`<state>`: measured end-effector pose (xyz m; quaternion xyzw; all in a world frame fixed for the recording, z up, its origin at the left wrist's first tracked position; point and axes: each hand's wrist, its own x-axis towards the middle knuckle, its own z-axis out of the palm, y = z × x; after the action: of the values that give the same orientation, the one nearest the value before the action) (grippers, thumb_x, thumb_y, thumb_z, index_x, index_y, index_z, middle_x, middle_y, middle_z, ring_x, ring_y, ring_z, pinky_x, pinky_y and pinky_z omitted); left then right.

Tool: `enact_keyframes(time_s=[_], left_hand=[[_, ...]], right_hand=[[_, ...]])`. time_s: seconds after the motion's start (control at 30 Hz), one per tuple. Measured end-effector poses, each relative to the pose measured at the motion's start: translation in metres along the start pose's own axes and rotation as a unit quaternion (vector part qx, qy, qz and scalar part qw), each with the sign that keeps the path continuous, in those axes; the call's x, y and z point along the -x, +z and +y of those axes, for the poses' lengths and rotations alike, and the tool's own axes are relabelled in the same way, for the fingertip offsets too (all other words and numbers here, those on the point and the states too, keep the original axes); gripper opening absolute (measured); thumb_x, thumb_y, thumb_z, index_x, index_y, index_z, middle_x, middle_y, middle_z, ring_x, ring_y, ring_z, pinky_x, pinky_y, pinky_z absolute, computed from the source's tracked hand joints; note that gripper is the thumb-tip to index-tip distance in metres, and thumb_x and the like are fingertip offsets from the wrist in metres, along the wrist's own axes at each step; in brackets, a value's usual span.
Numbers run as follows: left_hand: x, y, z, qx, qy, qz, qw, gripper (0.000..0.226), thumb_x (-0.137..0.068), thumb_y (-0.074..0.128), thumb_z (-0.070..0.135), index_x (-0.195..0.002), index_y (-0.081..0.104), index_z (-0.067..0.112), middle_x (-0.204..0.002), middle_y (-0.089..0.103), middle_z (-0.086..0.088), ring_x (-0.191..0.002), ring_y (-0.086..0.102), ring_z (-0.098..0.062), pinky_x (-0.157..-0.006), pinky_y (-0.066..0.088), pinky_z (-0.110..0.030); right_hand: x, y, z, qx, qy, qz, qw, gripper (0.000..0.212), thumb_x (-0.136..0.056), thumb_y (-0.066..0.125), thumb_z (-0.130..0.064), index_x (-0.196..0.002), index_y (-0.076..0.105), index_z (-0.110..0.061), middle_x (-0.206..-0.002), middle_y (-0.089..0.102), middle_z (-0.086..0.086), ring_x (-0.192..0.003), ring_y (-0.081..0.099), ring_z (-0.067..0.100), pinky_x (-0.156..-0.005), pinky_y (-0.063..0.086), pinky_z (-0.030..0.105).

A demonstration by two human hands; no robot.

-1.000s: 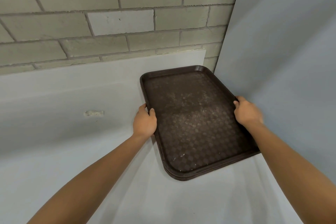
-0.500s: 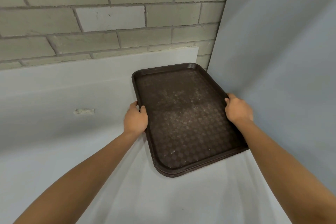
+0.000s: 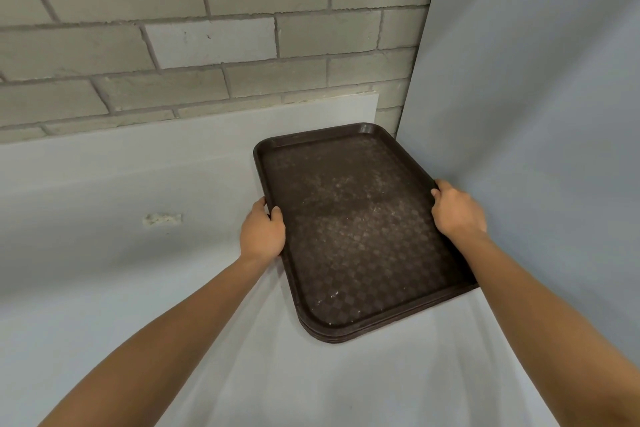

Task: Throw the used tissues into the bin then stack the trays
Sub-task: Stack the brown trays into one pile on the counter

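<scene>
A stack of dark brown trays (image 3: 349, 236) lies on the white counter in the corner by the right wall, the top tray scuffed and bare. My left hand (image 3: 263, 236) grips the stack's left rim, thumb over the edge. My right hand (image 3: 457, 210) grips the right rim, fingers curled over it. No tissues or bin are in view.
The white counter (image 3: 138, 288) stretches left and toward me, with a small chipped patch (image 3: 162, 219) on its back panel. A grey brick wall (image 3: 207, 45) stands behind, and a plain pale wall (image 3: 540, 114) closes the right side next to the trays.
Both hands keep the same hold on the tray rims. The view has shifted slightly, and the stack appears to sit a little closer to the corner.
</scene>
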<state>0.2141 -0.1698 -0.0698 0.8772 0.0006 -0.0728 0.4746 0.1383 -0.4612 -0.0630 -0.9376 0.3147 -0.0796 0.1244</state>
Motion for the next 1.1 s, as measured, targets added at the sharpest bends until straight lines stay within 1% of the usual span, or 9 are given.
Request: enact_keyframes(time_s=[0.2,0.37,0.6,0.73,0.9,1.03,1.1], left_hand=[[-0.0051,-0.0008,0.0016,-0.023,0.009,-0.007,1.0,0.046,-0.101,0.032,0.03,-0.144,0.031,0.014,-0.143,0.044,-0.008,-0.127,0.047,-0.031,-0.107,0.039,-0.044],[-0.0087,-0.0012,0.0019,-0.038,0.009,-0.009,0.999,0.046,-0.101,0.032,0.03,-0.144,0.031,0.013,-0.144,0.043,-0.009,-0.127,0.047,-0.032,-0.108,0.038,-0.044],[-0.0087,-0.0037,0.0012,-0.047,0.011,-0.018,0.999,0.048,-0.101,0.033,0.033,-0.144,0.03,0.015,-0.14,0.048,-0.008,-0.123,0.051,-0.031,-0.105,0.041,-0.041],[-0.0077,-0.006,0.0002,-0.053,0.017,-0.023,0.998,0.048,-0.1,0.034,0.034,-0.144,0.031,0.015,-0.139,0.049,-0.008,-0.121,0.052,-0.03,-0.103,0.042,-0.04],[-0.0061,-0.0059,0.001,-0.055,0.025,-0.022,0.998,0.047,-0.1,0.033,0.032,-0.143,0.033,0.013,-0.138,0.05,-0.009,-0.122,0.052,-0.03,-0.105,0.042,-0.041],[-0.004,-0.0067,-0.0011,-0.049,0.024,-0.019,0.998,0.046,-0.1,0.034,0.031,-0.143,0.033,0.013,-0.138,0.05,-0.009,-0.121,0.052,-0.03,-0.104,0.043,-0.041],[-0.0032,-0.0072,-0.0012,-0.045,0.026,-0.018,0.998,0.046,-0.1,0.035,0.031,-0.143,0.033,0.013,-0.138,0.05,-0.009,-0.121,0.053,-0.03,-0.104,0.043,-0.041]], right_hand=[[-0.0042,-0.0041,-0.0038,-0.024,0.015,-0.013,1.0,0.038,-0.102,0.03,-0.025,-0.137,0.043,-0.015,-0.119,0.059,0.02,-0.106,0.056,0.038,-0.079,0.046,0.038],[-0.0069,-0.0042,-0.0057,-0.036,0.015,-0.019,0.999,0.038,-0.102,0.031,-0.025,-0.136,0.044,-0.015,-0.119,0.06,0.019,-0.105,0.057,0.036,-0.081,0.048,0.038],[-0.0053,-0.0042,-0.0059,-0.028,0.011,-0.015,0.999,0.038,-0.102,0.031,-0.024,-0.137,0.043,-0.014,-0.118,0.059,0.022,-0.104,0.056,0.039,-0.078,0.046,0.037],[-0.0021,-0.0046,-0.0052,-0.015,0.007,-0.019,1.0,0.04,-0.102,0.031,-0.024,-0.141,0.037,-0.016,-0.12,0.059,0.021,-0.105,0.057,0.037,-0.08,0.047,0.039],[-0.0007,-0.0067,-0.0068,-0.014,0.013,-0.027,0.999,0.041,-0.102,0.032,-0.022,-0.143,0.035,-0.017,-0.124,0.057,0.02,-0.108,0.055,0.037,-0.081,0.047,0.038],[0.0018,-0.0065,-0.0077,-0.004,0.008,-0.02,1.0,0.04,-0.102,0.032,-0.021,-0.142,0.036,-0.017,-0.118,0.059,0.02,-0.103,0.057,0.036,-0.076,0.047,0.037],[0.0017,-0.0067,-0.007,-0.005,0.005,-0.019,1.0,0.04,-0.102,0.032,-0.021,-0.141,0.037,-0.016,-0.117,0.06,0.02,-0.102,0.058,0.037,-0.077,0.048,0.037]])
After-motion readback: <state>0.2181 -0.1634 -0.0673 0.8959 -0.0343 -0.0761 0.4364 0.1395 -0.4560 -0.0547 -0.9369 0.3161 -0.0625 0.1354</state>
